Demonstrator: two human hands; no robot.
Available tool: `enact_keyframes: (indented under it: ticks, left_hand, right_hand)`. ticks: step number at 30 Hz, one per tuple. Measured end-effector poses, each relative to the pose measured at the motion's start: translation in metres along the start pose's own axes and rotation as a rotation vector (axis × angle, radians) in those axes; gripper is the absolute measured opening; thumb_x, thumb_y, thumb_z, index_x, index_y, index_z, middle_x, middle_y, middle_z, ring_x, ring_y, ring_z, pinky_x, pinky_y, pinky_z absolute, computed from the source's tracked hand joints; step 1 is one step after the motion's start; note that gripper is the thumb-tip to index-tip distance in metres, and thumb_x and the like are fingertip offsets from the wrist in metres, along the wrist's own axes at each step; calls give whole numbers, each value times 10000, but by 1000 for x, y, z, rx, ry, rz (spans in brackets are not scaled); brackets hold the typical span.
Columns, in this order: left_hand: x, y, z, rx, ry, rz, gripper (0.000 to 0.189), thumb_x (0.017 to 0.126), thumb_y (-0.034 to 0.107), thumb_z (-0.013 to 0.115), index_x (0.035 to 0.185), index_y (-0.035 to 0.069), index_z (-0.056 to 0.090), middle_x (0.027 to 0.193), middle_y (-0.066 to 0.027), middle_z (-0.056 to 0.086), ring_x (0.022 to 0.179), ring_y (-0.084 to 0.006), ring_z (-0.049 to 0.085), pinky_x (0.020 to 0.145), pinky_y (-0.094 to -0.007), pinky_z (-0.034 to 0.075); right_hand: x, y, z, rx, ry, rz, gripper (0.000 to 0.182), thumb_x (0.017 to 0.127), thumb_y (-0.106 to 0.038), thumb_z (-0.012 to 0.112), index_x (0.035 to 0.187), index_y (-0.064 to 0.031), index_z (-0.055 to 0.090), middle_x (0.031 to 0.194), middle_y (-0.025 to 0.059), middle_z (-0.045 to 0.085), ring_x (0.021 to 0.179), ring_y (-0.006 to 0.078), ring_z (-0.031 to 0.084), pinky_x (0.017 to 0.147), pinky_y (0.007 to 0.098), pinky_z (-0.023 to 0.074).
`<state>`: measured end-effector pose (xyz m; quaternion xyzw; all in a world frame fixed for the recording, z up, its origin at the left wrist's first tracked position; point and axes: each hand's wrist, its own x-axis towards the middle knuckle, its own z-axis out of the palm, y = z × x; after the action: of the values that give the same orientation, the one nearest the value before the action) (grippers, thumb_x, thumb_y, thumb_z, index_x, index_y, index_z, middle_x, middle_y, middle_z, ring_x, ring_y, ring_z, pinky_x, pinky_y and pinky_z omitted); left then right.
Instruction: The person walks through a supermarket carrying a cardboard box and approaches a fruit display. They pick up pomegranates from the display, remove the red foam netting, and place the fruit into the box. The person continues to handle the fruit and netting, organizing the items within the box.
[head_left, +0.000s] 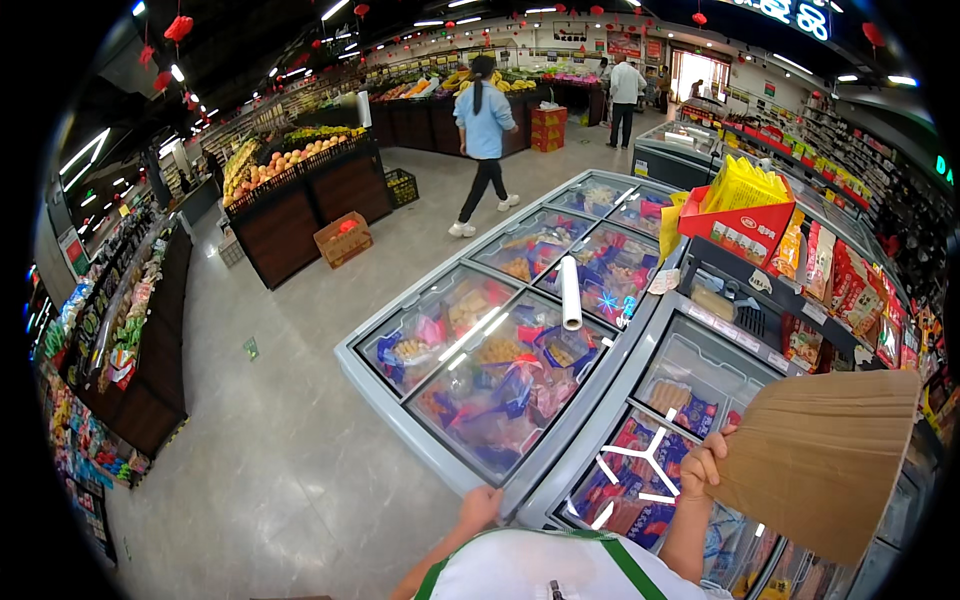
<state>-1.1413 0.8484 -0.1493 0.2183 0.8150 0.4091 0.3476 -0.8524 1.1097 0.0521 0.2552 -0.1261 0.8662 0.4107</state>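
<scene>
My right hand (703, 459) grips the left edge of a flat piece of brown corrugated cardboard (821, 457), held up over the right chest freezer. My left hand (480, 505) rests at the near corner of the left chest freezer (420, 420), by its rim; whether its fingers hold the rim is not clear. Under the left freezer's glass lids lie bagged frozen foods. A white roll of plastic bags or film (571, 294) lies on top of the glass. The right freezer (675, 442) holds packaged frozen goods.
A shelf with a red box of yellow packets (739, 217) rises beside the freezers. Across the aisle stand a fruit stand (307, 202) and an open cardboard box (343, 240). A person in a light blue top (484, 120) walks there; others stand farther back. A green scrap (251, 349) lies on the floor.
</scene>
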Motion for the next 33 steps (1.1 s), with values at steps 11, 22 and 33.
enact_keyframes:
  ticks: [11, 22, 33]
  left_hand:
    - [-19, 29, -54, -1015, -76, -83, 650, 1023, 527, 292, 1310, -15, 510, 1080, -131, 664, 825, -165, 637, 694, -332, 529]
    - [-53, 12, -107, -768, 206, 18, 352, 1022, 238, 465, 1268, -9, 515, 1201, -94, 595, 1082, -165, 536, 964, -330, 422]
    - [-116, -57, -271, -1137, 400, 273, 368, 887, 9, 580, 1248, 6, 506, 1190, -92, 603, 1073, -184, 567, 955, -339, 446]
  right_hand:
    - [-31, 75, -48, -1662, 462, 499, 239, 877, 9, 582, 1110, 35, 630, 1000, 52, 685, 850, 90, 622, 756, 244, 489]
    - [-42, 155, -52, -1830, 505, 454, 522, 875, -156, 651, 1321, 52, 477, 905, 119, 694, 763, 143, 643, 681, 301, 509]
    - [-28, 352, -59, -1263, 567, 631, 401, 970, -263, 584, 1233, 39, 586, 1100, 75, 655, 982, 133, 596, 847, 282, 466]
